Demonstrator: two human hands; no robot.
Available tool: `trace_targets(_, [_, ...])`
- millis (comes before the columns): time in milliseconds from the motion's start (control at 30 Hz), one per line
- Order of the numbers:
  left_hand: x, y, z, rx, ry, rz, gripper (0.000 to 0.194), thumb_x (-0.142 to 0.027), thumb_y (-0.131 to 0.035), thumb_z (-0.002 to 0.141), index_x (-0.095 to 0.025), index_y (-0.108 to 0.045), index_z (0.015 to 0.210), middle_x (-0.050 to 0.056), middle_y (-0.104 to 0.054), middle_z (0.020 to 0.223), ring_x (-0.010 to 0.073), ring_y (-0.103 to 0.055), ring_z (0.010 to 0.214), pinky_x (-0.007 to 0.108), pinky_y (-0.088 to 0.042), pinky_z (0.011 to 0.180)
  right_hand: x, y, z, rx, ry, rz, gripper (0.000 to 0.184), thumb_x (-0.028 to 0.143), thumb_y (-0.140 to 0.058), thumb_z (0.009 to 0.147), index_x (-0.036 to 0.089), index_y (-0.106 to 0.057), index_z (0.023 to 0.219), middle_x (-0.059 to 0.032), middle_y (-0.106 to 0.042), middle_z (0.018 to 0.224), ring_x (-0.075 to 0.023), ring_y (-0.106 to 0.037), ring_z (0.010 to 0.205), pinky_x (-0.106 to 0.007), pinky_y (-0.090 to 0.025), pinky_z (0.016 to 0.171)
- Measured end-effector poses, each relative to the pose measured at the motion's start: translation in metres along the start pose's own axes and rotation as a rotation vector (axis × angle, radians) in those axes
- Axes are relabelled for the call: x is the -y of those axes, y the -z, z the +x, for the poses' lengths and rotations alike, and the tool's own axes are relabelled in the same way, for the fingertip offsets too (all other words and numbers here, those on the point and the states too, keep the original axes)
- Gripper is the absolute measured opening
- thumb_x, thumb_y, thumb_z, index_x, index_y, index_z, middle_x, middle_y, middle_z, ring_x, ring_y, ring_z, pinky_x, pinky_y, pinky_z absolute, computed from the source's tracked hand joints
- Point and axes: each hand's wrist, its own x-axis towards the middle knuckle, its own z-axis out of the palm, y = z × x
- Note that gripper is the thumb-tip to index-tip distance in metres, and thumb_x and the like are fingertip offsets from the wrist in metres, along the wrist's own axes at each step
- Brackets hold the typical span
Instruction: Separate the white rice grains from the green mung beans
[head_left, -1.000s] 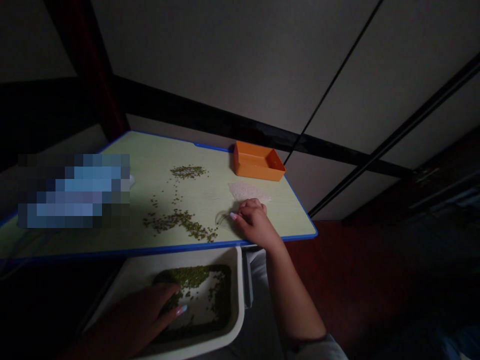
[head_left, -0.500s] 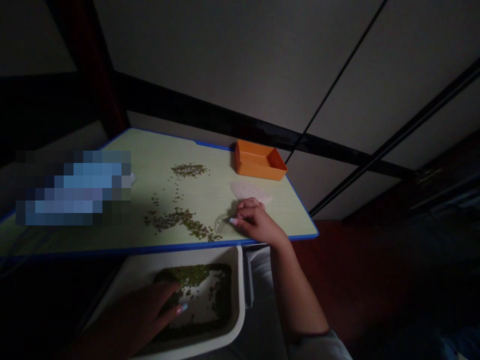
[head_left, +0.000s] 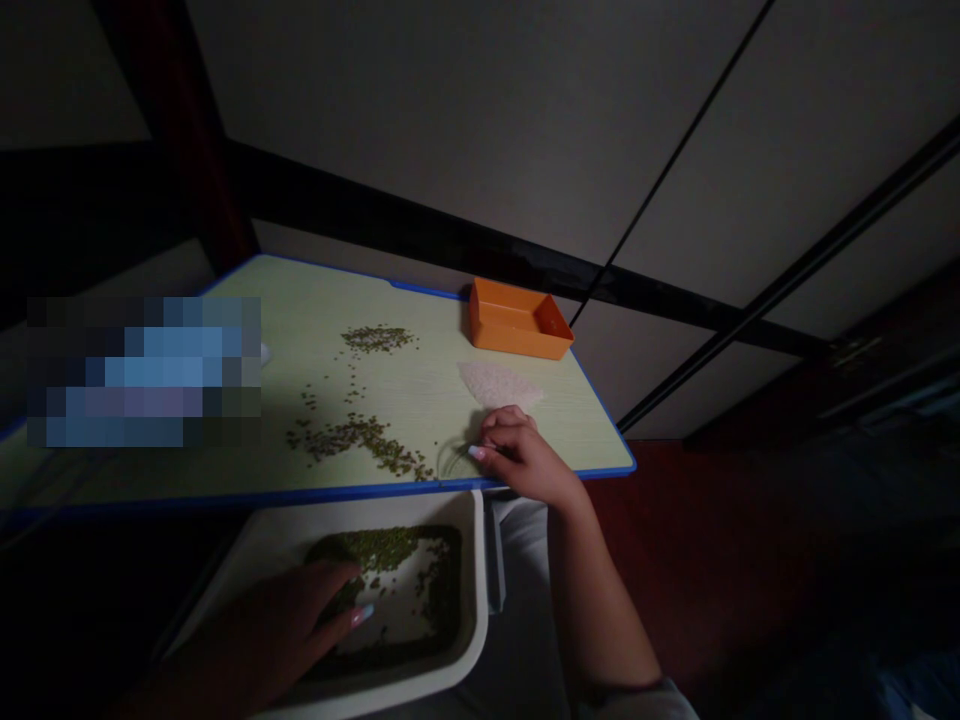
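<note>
My right hand (head_left: 517, 452) rests on the table's near right part. Its fingers are closed on a clear curved piece (head_left: 454, 460), see-through and with a thin rim; its kind is hard to make out. Just beyond the knuckles lies a patch of small whitish grains (head_left: 499, 383). Below the table edge, my left hand (head_left: 315, 605) reaches into a white tub (head_left: 480, 570), thumb and forefinger apart; the other fingers are in shadow. Small green bits (head_left: 382, 548) line the tub's bottom and sides. A scattered pile of green and brown bits (head_left: 360, 437) lies left of my right hand.
An orange open box (head_left: 519, 340) stands at the table's back right. Another pile of bits (head_left: 377, 338) lies farther back on the pale, blue-edged table (head_left: 420, 385). A blurred-out bluish object (head_left: 165, 365) occupies the left side. Cabinet panels (head_left: 465, 130) rise behind.
My right hand has slid slightly right and towards me, the clear curved piece moving with it. My left hand has kept its place in the tub.
</note>
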Motion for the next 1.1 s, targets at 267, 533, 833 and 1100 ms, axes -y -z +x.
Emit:
trace_targets(267, [-0.002, 0.001, -0.005, -0.003, -0.004, 0.014, 0.056, -0.059, -0.054, 0.096, -0.031, -0.089, 0.131, 0.011, -0.092, 0.137, 0.0382, -0.088, 0.127, 0.045, -0.07, 0.109, 0.006, -0.003, -0.008, -0.059, -0.016, -0.011, 0.033, 0.026, -0.076, 0.107, 0.023, -0.064, 0.076, -0.0046, -0.071, 0.107, -0.0259, -0.06, 0.115, -0.045, -0.04, 0.112])
trace_targets(533, [0.0, 0.0, -0.002, -0.036, -0.009, 0.0, 0.052, -0.061, -0.057, 0.095, -0.035, -0.09, 0.127, 0.007, -0.094, 0.133, 0.0368, -0.089, 0.123, 0.043, -0.07, 0.108, 0.005, -0.008, -0.007, -0.121, -0.052, -0.034, 0.038, 0.028, -0.075, 0.108, 0.023, -0.062, 0.072, -0.0052, -0.07, 0.104, -0.0257, -0.059, 0.11, -0.046, -0.04, 0.107])
trace_targets(833, [0.004, -0.004, -0.003, -0.062, -0.012, -0.018, 0.053, -0.064, -0.057, 0.095, -0.038, -0.09, 0.126, 0.006, -0.094, 0.134, 0.035, -0.089, 0.123, 0.042, -0.069, 0.109, 0.01, -0.01, -0.009, -0.089, -0.014, -0.045, 0.038, 0.027, -0.075, 0.109, 0.023, -0.061, 0.074, -0.0044, -0.071, 0.102, -0.0253, -0.061, 0.109, -0.045, -0.04, 0.108])
trace_targets(1100, [0.002, -0.003, -0.002, -0.033, -0.008, 0.011, 0.057, -0.061, -0.056, 0.095, -0.032, -0.089, 0.131, 0.01, -0.092, 0.137, 0.0369, -0.088, 0.127, 0.044, -0.069, 0.111, 0.012, -0.01, -0.008, -0.103, -0.004, -0.022, 0.037, 0.025, -0.075, 0.107, 0.023, -0.059, 0.074, -0.0047, -0.071, 0.102, -0.0255, -0.062, 0.109, -0.045, -0.041, 0.108])
